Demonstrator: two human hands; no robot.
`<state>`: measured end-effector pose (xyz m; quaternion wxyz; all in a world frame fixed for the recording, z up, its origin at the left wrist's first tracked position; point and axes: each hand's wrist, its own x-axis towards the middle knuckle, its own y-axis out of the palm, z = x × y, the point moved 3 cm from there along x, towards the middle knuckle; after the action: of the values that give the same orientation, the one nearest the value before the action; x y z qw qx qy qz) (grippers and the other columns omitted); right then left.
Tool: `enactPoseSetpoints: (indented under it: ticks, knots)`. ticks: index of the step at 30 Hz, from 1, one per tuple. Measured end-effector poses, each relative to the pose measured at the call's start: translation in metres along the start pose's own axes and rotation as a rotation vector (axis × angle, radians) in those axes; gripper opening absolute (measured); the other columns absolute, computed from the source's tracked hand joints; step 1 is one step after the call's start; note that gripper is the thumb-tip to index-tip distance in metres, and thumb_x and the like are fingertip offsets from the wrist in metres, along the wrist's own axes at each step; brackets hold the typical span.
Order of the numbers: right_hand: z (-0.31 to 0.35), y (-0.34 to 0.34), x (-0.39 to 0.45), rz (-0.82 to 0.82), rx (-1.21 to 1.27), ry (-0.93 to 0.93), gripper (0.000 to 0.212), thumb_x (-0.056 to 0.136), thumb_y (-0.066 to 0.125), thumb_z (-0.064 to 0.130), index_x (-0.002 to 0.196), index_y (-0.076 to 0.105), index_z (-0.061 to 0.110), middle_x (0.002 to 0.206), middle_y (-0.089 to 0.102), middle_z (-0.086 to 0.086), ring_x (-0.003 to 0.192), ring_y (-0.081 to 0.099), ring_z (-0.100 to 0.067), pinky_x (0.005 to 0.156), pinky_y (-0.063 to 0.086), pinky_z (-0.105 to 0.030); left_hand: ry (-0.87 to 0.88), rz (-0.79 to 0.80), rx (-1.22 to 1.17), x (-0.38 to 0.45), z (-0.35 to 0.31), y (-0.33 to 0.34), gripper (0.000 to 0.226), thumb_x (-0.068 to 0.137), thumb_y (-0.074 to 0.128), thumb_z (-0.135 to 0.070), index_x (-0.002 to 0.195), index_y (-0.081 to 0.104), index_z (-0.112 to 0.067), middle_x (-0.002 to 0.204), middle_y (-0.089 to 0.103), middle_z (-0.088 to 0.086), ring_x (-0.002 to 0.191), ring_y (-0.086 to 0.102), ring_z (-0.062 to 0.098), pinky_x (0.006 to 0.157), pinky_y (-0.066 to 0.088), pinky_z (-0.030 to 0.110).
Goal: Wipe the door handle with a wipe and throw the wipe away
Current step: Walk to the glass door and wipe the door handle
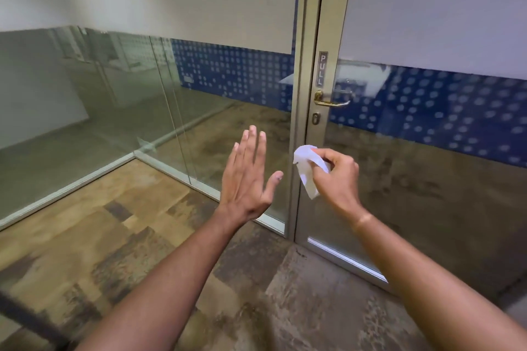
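Note:
A brass lever door handle [332, 100] sits on the metal frame of a glass door [318, 37], under a "PULL" sign [322, 69] and above a brass keyhole [315, 118]. My right hand [338, 178] is shut on a crumpled white wipe [307, 168], held in front of the door frame well below the handle. My left hand [246, 177] is open and flat, fingers together and pointing up, just left of the wipe and holding nothing.
A glass partition wall [128, 111] with frosted and blue dotted film runs left of the door and meets another glass wall at a corner. Patchy brown and grey carpet [128, 236] covers the floor. A metal threshold strip [348, 259] lies at the door's foot.

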<state>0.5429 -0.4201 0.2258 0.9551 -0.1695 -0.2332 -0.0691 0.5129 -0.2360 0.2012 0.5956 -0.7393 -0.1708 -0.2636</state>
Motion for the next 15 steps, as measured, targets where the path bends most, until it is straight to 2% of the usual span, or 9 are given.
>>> enactPoseSetpoints:
  ticks: [3, 11, 15]
  knots:
    - [-0.017, -0.004, 0.021, -0.046, -0.004, 0.031, 0.028, 0.078, 0.059, -0.003, 0.088, 0.079, 0.015, 0.081, 0.063, 0.028, 0.069, 0.056, 0.025, 0.064, 0.038, 0.003, 0.023, 0.011, -0.015, 0.027, 0.0, 0.023, 0.08, 0.095, 0.035, -0.05, 0.155, 0.004, -0.008, 0.164, 0.0, 0.014, 0.152, -0.003, 0.024, 0.123, 0.009, 0.045]
    - [-0.064, 0.007, 0.092, -0.163, -0.116, 0.069, 0.028, 0.079, 0.061, 0.002, 0.096, 0.078, 0.016, 0.092, 0.07, 0.017, 0.074, 0.058, 0.019, 0.068, 0.042, 0.002, 0.098, 0.009, -0.057, 0.109, 0.028, 0.09, 0.079, 0.095, 0.035, -0.048, 0.155, 0.003, -0.009, 0.164, -0.004, 0.015, 0.152, -0.005, 0.024, 0.124, 0.006, 0.043]
    - [-0.075, 0.025, 0.137, -0.235, -0.16, 0.102, 0.026, 0.081, 0.062, 0.004, 0.098, 0.077, 0.015, 0.099, 0.075, 0.007, 0.079, 0.061, 0.001, 0.066, 0.042, 0.0, 0.134, 0.028, -0.095, 0.163, 0.052, 0.121, 0.079, 0.094, 0.031, -0.049, 0.155, 0.003, -0.007, 0.163, -0.006, 0.014, 0.152, -0.006, 0.024, 0.124, 0.006, 0.042]
